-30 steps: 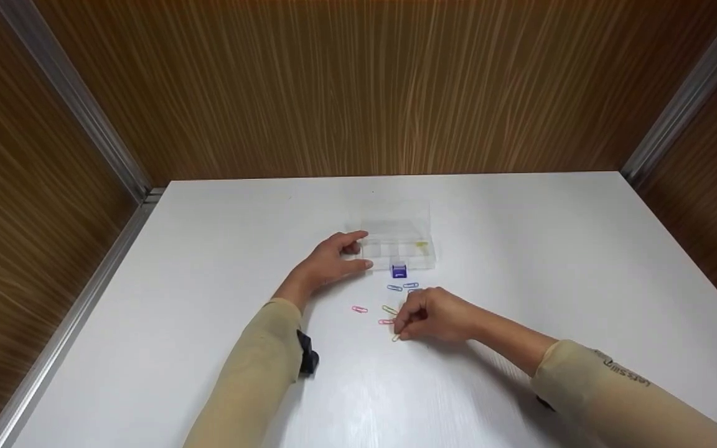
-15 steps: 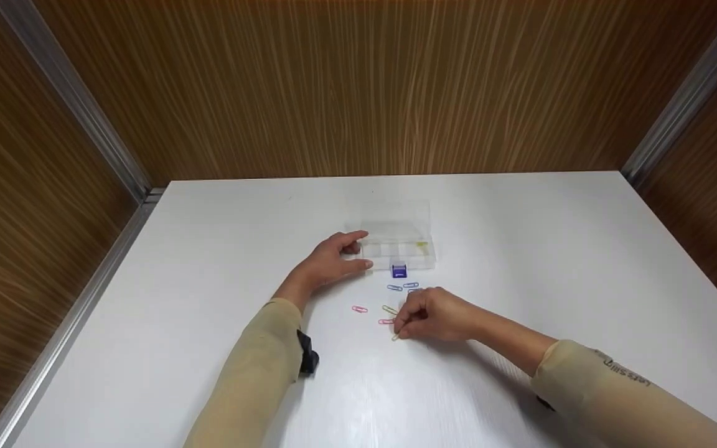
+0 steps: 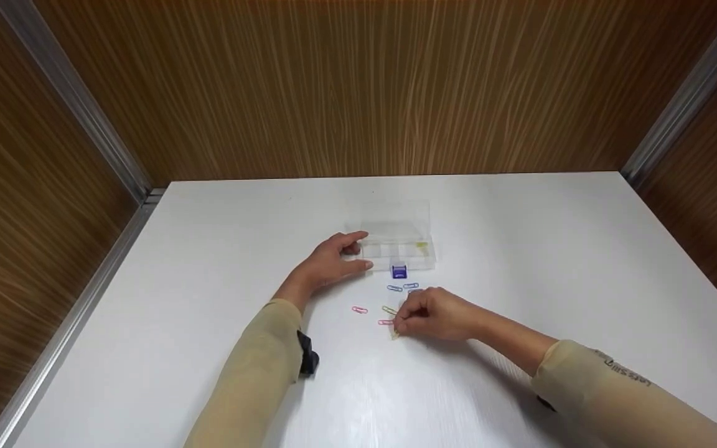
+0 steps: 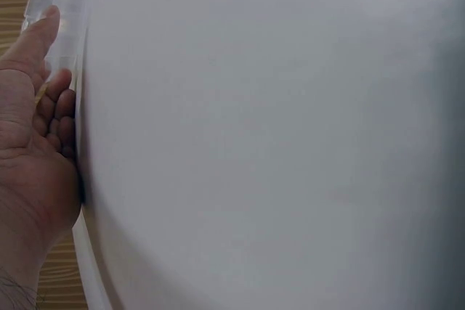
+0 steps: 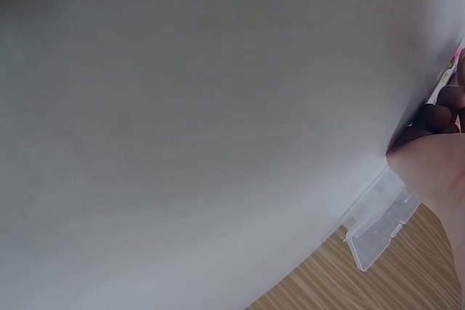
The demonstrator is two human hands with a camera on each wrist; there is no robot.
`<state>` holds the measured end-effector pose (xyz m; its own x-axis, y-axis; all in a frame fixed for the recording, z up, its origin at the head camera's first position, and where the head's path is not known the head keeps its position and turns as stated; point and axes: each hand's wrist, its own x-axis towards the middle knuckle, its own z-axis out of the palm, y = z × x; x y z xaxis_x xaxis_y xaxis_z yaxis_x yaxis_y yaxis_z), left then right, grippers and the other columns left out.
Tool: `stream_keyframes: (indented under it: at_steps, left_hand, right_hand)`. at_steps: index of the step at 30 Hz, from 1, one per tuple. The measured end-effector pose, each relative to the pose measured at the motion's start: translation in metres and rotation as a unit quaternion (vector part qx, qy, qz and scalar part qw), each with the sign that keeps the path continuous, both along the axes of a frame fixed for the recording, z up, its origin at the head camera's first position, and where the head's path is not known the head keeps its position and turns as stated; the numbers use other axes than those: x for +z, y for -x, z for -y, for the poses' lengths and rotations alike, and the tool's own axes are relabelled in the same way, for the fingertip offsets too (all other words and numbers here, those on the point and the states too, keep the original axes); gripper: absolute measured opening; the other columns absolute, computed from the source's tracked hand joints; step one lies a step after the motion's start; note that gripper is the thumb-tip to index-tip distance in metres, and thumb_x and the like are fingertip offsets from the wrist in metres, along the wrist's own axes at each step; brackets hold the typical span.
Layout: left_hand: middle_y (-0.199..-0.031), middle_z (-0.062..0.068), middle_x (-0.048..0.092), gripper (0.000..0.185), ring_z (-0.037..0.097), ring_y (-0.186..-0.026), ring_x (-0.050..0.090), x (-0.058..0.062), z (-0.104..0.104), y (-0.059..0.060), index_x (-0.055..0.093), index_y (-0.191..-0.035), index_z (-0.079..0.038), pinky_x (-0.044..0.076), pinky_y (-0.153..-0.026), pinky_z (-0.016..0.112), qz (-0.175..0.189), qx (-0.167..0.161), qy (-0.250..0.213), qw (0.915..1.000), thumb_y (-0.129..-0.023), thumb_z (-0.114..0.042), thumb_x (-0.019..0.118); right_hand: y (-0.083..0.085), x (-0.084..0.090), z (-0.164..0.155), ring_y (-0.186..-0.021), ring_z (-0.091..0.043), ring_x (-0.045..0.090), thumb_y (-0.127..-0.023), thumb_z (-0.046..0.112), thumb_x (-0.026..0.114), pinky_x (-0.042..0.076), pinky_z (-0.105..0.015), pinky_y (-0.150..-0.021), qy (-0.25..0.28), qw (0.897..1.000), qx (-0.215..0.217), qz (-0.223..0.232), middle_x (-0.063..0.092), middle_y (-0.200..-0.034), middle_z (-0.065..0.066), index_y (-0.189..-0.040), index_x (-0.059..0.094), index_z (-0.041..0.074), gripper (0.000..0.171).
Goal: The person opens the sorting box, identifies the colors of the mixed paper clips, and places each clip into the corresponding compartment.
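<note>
A clear plastic compartment box [image 3: 399,244] lies open on the white table [image 3: 520,261]; a yellow clip [image 3: 421,245] sits in its right cell. My left hand [image 3: 333,261] holds the box's left end, thumb and fingers against its side [image 4: 51,70]. My right hand [image 3: 430,314] has its fingers curled, and its fingertips pinch a yellow paper clip [image 3: 394,335] on the table. Loose clips lie between the hands: pink [image 3: 359,309], green [image 3: 389,309], blue [image 3: 394,288]. A small blue binder clip [image 3: 399,271] sits in front of the box.
Wood-grain walls [image 3: 358,87] close in the table at the back and both sides, with metal corner strips [image 3: 72,99]. The right wrist view shows the box [image 5: 378,219] edge past the hand [image 5: 436,157].
The right hand has drawn the yellow clip slightly nearer to its fingertips. The left hand and box have stayed put.
</note>
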<state>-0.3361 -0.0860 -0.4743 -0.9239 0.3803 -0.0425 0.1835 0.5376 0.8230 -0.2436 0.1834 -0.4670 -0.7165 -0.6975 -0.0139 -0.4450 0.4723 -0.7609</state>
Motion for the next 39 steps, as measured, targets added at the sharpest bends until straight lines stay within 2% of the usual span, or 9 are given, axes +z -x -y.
stream_keyframes:
  at_steps: [6,11,16,20,27,31,36,39]
  left_hand:
    - [-0.129,0.003,0.057,0.069,0.023,-0.122,0.050,-0.001,0.000,-0.001,0.053,-0.158,-0.023,0.038,-0.115,0.041,0.001,0.004,0.010,0.9999,-0.096,-0.034,0.081]
    - [-0.129,0.003,0.057,0.069,0.023,-0.122,0.051,-0.003,-0.002,-0.002,0.053,-0.158,-0.024,0.039,-0.114,0.041,0.004,0.003,0.007,1.0000,-0.096,-0.033,0.082]
    - [-0.130,0.003,0.057,0.069,0.023,-0.123,0.051,-0.004,-0.002,-0.003,0.053,-0.158,-0.025,0.038,-0.115,0.041,0.011,0.005,0.005,0.9999,-0.096,-0.034,0.082]
    - [-0.132,0.001,0.057,0.069,0.022,-0.125,0.051,-0.003,-0.002,-0.003,0.053,-0.158,-0.027,0.037,-0.116,0.042,0.015,0.009,0.008,0.9998,-0.096,-0.036,0.082]
    - [-0.133,0.000,0.056,0.070,0.022,-0.125,0.049,-0.002,0.000,-0.003,0.052,-0.158,-0.029,0.036,-0.118,0.043,0.018,0.010,0.012,0.9997,-0.095,-0.039,0.081]
    - [-0.131,0.002,0.056,0.070,0.022,-0.124,0.050,-0.003,0.003,-0.002,0.052,-0.158,-0.025,0.037,-0.116,0.042,0.008,0.007,0.006,0.9999,-0.096,-0.037,0.081]
    - [-0.129,0.004,0.057,0.069,0.023,-0.124,0.051,-0.004,0.004,0.000,0.053,-0.158,-0.020,0.038,-0.115,0.041,-0.002,0.000,-0.001,1.0000,-0.096,-0.033,0.081]
    - [-0.130,0.003,0.057,0.069,0.023,-0.124,0.052,-0.003,0.004,0.001,0.052,-0.158,-0.022,0.038,-0.115,0.041,0.000,0.002,0.003,1.0000,-0.096,-0.033,0.081]
  right_hand:
    - [0.002,0.002,-0.002,-0.089,-0.012,0.059,-0.099,0.011,0.076,0.046,-0.021,-0.077,0.020,0.998,-0.013,0.055,0.074,-0.095,0.002,-0.099,0.083,0.011,0.008]
    - [0.007,0.005,-0.007,-0.085,-0.012,0.058,-0.100,0.009,0.073,0.045,-0.021,-0.072,0.040,0.995,-0.032,0.081,0.075,-0.096,-0.003,-0.101,0.082,0.006,0.009]
    - [0.019,0.015,-0.014,-0.087,-0.015,0.059,-0.102,0.011,0.071,0.046,-0.022,-0.073,0.041,0.995,-0.063,0.067,0.075,-0.100,-0.002,-0.105,0.082,0.006,0.012]
    - [0.036,0.029,-0.020,-0.093,-0.019,0.062,-0.104,0.015,0.070,0.049,-0.024,-0.078,0.036,0.993,-0.102,0.047,0.075,-0.106,-0.003,-0.111,0.081,0.008,0.015]
    - [0.067,0.047,-0.028,-0.098,-0.024,0.061,-0.105,0.016,0.069,0.051,-0.027,-0.082,0.042,0.982,-0.185,0.019,0.074,-0.110,-0.006,-0.115,0.080,0.005,0.018]
    - [0.082,0.047,-0.030,-0.099,-0.024,0.058,-0.105,0.019,0.070,0.049,-0.027,-0.083,0.044,0.974,-0.221,0.011,0.074,-0.114,-0.011,-0.117,0.079,0.003,0.022]
    - [0.095,0.040,-0.033,-0.097,-0.023,0.055,-0.105,0.021,0.070,0.047,-0.027,-0.081,0.042,0.968,-0.247,0.008,0.073,-0.116,-0.018,-0.117,0.078,0.002,0.024]
    - [0.100,0.034,-0.033,-0.096,-0.023,0.054,-0.105,0.021,0.069,0.046,-0.028,-0.080,0.035,0.965,-0.258,0.005,0.073,-0.113,-0.015,-0.116,0.078,0.002,0.023]
